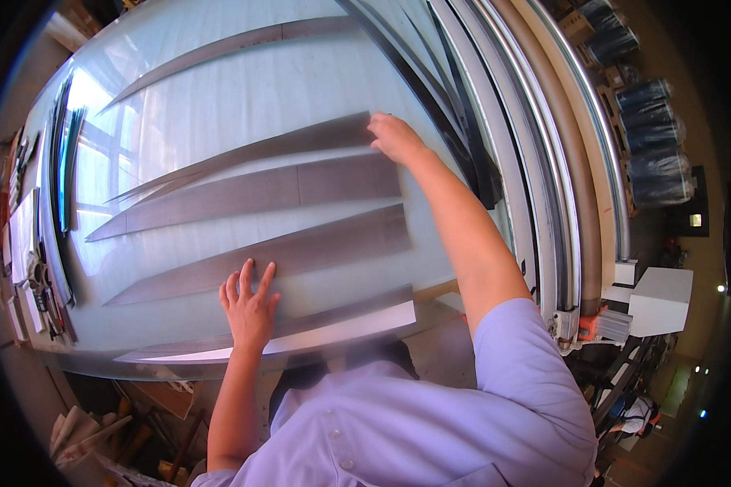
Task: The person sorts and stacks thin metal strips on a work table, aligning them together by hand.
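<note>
Strips (300, 188) of thin dark sheet lie side by side on a big shiny worktop (244, 89), each one long and flat, wide at the right end and running to a sharp point at the left. The left hand (248, 304) lies flat on the strip nearest the person, fingers spread wide and pressing down, gripping nothing. The right hand (394, 136) reaches far out and rests on the right end of the strip third from the near edge, fingers lightly bent on its corner; I cannot tell if it pinches the edge or just pushes on it. More dark strips and long bent rails (536, 146) lie along the right side of the worktop, and dark rolls (646, 130) stand beyond them. The strips look thin and light, and probably bendy, so a long one would likely droop or flap if picked up by one end. They also look smooth, and the worktop is glossy, so they may slide easily under a flat hand. The thin points at the left look easy to bend or snap. The wide right end seems the safest place to take hold, with the other hand holding it up farther along.
</note>
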`<state>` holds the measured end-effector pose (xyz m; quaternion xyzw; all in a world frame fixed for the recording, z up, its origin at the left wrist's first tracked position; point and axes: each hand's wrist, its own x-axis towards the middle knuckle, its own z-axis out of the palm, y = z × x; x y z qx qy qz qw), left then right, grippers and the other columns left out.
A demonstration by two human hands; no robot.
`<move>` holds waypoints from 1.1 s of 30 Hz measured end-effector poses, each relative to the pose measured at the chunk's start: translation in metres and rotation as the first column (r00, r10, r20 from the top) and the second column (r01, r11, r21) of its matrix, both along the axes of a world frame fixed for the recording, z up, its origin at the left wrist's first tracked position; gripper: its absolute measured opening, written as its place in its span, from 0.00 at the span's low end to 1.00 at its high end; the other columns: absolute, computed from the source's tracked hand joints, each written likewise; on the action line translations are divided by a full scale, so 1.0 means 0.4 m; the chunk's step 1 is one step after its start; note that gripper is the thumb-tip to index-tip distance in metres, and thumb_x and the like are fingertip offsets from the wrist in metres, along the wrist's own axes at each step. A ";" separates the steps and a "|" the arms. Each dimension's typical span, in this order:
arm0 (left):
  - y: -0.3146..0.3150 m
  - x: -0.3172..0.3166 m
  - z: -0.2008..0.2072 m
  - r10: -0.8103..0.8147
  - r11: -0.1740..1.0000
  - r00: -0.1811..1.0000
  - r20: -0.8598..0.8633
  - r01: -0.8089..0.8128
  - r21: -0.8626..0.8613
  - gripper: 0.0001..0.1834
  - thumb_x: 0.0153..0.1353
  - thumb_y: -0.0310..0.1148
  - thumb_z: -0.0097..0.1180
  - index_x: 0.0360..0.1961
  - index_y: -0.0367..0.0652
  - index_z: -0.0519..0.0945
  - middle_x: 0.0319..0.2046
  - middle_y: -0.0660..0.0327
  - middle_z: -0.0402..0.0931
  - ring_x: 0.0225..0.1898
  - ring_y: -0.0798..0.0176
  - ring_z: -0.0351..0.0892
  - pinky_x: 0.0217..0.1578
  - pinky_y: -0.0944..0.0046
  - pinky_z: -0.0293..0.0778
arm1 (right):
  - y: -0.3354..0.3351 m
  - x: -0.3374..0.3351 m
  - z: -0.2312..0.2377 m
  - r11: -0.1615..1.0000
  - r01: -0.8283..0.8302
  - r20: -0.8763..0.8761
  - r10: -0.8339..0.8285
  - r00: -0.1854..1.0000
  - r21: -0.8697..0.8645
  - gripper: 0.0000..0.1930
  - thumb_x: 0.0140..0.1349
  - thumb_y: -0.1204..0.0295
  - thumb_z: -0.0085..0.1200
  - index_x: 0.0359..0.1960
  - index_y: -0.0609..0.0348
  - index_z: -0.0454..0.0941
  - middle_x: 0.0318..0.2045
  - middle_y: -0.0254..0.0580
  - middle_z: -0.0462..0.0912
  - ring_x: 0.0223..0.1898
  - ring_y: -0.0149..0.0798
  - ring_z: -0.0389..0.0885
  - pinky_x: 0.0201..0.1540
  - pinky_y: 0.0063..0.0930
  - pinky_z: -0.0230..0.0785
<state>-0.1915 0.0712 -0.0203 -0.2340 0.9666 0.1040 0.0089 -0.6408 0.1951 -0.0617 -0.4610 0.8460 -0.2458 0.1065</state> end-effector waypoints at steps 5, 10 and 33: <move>0.002 -0.004 0.000 -0.002 1.000 1.000 -0.019 0.002 0.006 0.33 0.59 0.38 0.65 0.68 0.66 0.73 0.70 0.59 0.61 0.66 0.45 0.62 0.69 0.41 0.52 | 0.005 -0.045 -0.012 0.974 -0.170 -0.246 0.204 0.948 0.149 0.03 0.59 0.77 0.54 0.30 0.63 0.78 0.31 0.54 0.80 0.39 0.57 0.80 0.42 0.49 0.73; -0.005 -0.006 0.003 -0.021 1.000 1.000 0.010 0.021 0.019 0.32 0.63 0.42 0.61 0.69 0.64 0.72 0.71 0.57 0.61 0.67 0.43 0.60 0.68 0.41 0.52 | -0.010 0.010 0.099 0.961 0.011 -0.342 -0.109 0.933 -0.275 0.03 0.59 0.75 0.56 0.28 0.59 0.78 0.27 0.47 0.79 0.35 0.55 0.79 0.37 0.47 0.72; 0.014 -0.369 0.039 -0.048 0.781 0.966 0.255 -0.123 0.612 0.15 0.58 0.40 0.68 0.28 0.35 0.85 0.21 0.54 0.82 0.26 0.53 0.80 0.31 0.55 0.73 | 0.417 0.328 0.012 0.980 0.193 0.211 -0.180 0.961 -0.045 0.15 0.60 0.72 0.62 0.49 0.45 0.88 0.30 0.42 0.77 0.39 0.47 0.73 0.46 0.39 0.67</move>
